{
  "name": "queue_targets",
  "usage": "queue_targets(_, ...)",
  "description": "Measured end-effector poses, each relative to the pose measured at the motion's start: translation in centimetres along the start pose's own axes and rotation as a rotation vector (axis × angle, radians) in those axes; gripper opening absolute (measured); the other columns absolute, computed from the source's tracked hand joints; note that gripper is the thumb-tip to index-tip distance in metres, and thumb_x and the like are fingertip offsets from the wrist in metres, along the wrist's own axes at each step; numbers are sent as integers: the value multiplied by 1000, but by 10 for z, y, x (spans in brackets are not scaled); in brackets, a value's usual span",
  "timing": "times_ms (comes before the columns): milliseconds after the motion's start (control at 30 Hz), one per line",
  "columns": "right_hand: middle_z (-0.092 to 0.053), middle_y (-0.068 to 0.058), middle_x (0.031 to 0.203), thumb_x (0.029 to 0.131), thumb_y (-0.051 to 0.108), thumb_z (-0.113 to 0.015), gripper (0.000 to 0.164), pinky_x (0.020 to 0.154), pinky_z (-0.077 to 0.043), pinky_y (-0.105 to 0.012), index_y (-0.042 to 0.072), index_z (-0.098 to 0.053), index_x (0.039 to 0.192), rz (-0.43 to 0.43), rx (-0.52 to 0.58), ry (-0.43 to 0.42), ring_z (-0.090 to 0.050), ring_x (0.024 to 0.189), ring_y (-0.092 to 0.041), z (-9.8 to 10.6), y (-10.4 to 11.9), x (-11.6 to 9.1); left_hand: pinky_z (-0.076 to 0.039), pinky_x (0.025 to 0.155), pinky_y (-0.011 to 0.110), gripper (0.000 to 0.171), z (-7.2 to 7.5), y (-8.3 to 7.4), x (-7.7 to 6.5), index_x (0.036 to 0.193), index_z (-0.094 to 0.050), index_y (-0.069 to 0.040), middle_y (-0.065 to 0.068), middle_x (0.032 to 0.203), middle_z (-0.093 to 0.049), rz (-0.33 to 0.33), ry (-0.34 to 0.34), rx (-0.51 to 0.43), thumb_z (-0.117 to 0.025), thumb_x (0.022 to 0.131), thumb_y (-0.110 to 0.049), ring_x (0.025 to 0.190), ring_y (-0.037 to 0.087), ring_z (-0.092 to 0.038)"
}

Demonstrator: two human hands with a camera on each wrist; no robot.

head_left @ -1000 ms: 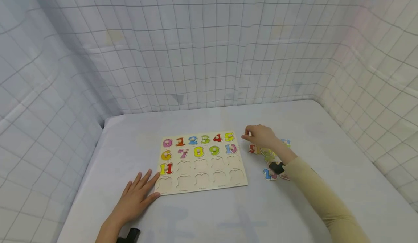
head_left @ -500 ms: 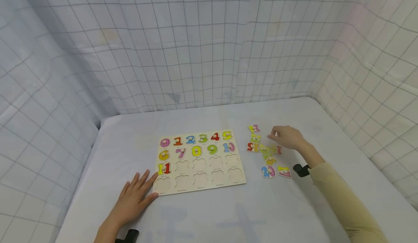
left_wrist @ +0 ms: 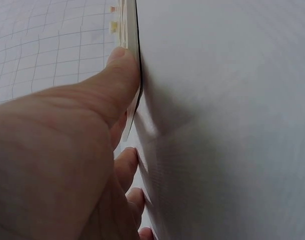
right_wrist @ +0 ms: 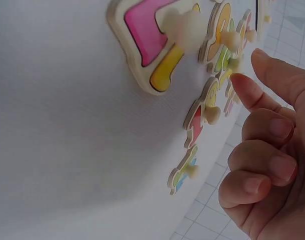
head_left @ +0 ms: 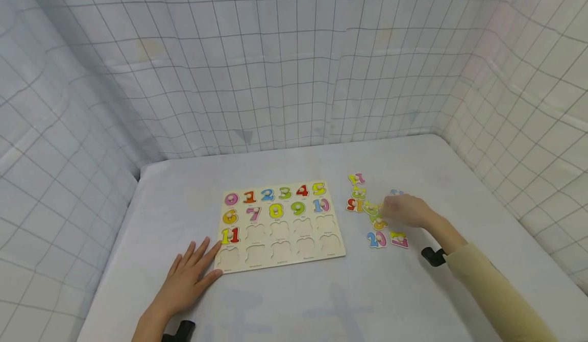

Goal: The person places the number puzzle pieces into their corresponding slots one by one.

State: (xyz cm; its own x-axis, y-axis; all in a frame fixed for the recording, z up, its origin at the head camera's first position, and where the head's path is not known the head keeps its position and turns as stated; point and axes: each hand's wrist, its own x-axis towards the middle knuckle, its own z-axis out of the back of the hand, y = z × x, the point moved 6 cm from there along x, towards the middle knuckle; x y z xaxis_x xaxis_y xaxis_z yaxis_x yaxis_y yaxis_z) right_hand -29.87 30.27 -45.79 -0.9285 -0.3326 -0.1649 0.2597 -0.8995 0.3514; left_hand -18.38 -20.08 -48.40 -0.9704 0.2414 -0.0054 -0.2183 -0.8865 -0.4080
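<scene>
My left hand [head_left: 184, 283] lies with spread, straight fingers at the lower left corner of a wooden number puzzle board [head_left: 289, 219]. In the left wrist view its thumb [left_wrist: 123, 67] presses against the board's edge [left_wrist: 134, 55]. My right hand [head_left: 409, 211] is over the right side of a loose group of knobbed number pieces, covering part of it. In the right wrist view, thumb and index finger stand apart with nothing between them, the other fingers curled. Nearest these fingertips are pieces with wooden knobs, among them a red and yellow piece [right_wrist: 195, 125].
The board holds numbers 0 to 11; its remaining recesses are bare. Right of it lie a 20 piece [head_left: 376, 239], a 17 piece [head_left: 398, 239], a 15 piece [head_left: 354, 205] and a yellow and pink piece [head_left: 356, 179]. A gridded curtain [head_left: 257, 76] surrounds the white table [head_left: 275, 306].
My right hand has moved right, away from the board's upper right corner, then down over the right side of the loose pieces. My left hand stays at the board's corner.
</scene>
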Motion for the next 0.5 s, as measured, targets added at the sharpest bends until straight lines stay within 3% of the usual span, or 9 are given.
queue_targets(133,-56,3,73,92,36,-61,21,57,-40,-30,18,-60,82,-7,13,18,-47,65,-14,-5,2,-9,-5,105,64,68,1,-1,0,147,-39,-18,18,152,-26,1,8,3,-51,92,-56,138,45,-12)
queue_targets(233,-64,-6,85,92,36,-62,21,53,-37,-29,17,-60,82,1,15,22,-44,59,-13,-7,3,-18,-5,105,65,69,1,-1,1,147,-39,-17,18,152,-26,5,14,6,-51,91,-56,138,45,-11)
queue_targets(367,-60,-5,74,90,35,-65,19,49,-32,-28,18,-61,83,3,32,27,-40,53,-12,-7,-1,-28,-4,105,65,69,1,-2,1,147,-39,-17,19,152,-25,12,19,4,-51,91,-56,138,45,-11)
queue_targets(433,-45,3,59,90,34,-65,18,48,-32,-27,18,-61,84,-4,35,17,-40,53,-12,-5,-5,-32,-4,106,65,69,1,-2,1,147,-39,-17,19,152,-25,14,19,4,-51,92,-56,138,45,-10)
queue_targets(500,-42,5,59,90,34,-65,17,49,-33,-28,18,-61,84,-25,41,-2,-40,53,-12,-1,-10,-34,-3,106,64,68,1,-2,1,147,-39,-17,19,152,-25,14,20,2,-51,92,-55,138,45,-10)
